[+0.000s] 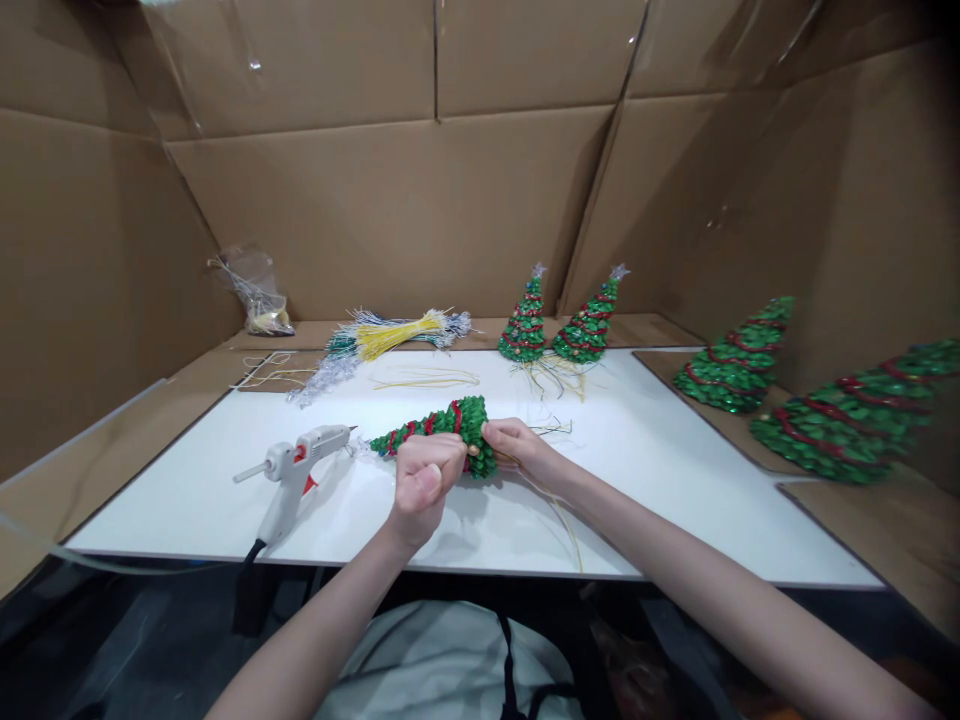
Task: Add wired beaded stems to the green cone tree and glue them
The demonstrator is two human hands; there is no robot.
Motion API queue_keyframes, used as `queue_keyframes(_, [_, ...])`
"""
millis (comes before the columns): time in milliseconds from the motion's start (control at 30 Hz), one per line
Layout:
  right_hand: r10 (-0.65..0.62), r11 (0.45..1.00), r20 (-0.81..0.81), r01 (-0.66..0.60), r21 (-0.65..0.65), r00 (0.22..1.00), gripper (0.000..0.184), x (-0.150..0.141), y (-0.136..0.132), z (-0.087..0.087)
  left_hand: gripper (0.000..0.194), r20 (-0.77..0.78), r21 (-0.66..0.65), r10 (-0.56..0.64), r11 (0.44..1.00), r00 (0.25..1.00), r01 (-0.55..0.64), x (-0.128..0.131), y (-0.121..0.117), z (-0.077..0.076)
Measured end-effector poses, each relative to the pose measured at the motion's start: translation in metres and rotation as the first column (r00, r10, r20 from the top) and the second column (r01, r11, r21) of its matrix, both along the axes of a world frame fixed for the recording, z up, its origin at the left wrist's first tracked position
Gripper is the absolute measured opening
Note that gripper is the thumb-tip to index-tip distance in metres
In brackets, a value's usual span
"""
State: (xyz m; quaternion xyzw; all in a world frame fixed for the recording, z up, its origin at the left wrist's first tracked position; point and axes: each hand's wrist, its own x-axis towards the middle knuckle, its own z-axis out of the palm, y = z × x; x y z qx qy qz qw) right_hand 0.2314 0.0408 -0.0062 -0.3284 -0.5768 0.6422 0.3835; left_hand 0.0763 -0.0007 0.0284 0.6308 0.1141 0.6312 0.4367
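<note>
green xmas tree point(441, 422), r hand point(525, 449) @ wide end

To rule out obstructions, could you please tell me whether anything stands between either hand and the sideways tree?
Nothing visible does: the right hand grips the tree by its base, while the left hand covers part of it, contact unclear.

At twelve o'clock you face a creased cardboard wall point(360, 210), with a left panel point(82, 260) at ten and a right panel point(840, 220) at two. Your white worktop point(652, 420) lies brightly lit below.
</note>
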Motion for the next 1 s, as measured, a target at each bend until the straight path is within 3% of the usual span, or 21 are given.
queue_keyframes(400, [0.016,1.0,0.0,-0.016,0.025,1.0,0.054,0.001,0.001,-0.002,0.056,0.022,0.02,-0.032,0.999,0.999,0.031,-0.003,0.0,0.0])
queue_keyframes(733, [-0.011,1.0,0.016,0.011,0.007,1.0,0.056,0.0,0.002,-0.005,0.053,0.285,-0.227,-0.093,0.961,0.954,0.161,-0.022,0.007,0.006])
queue_keyframes(1000, [-0.017,1.0,0.023,0.017,-0.009,1.0,0.055,-0.001,0.001,-0.005,0.054,0.307,-0.257,-0.077,0.953,0.949,0.16,-0.021,0.008,0.008])
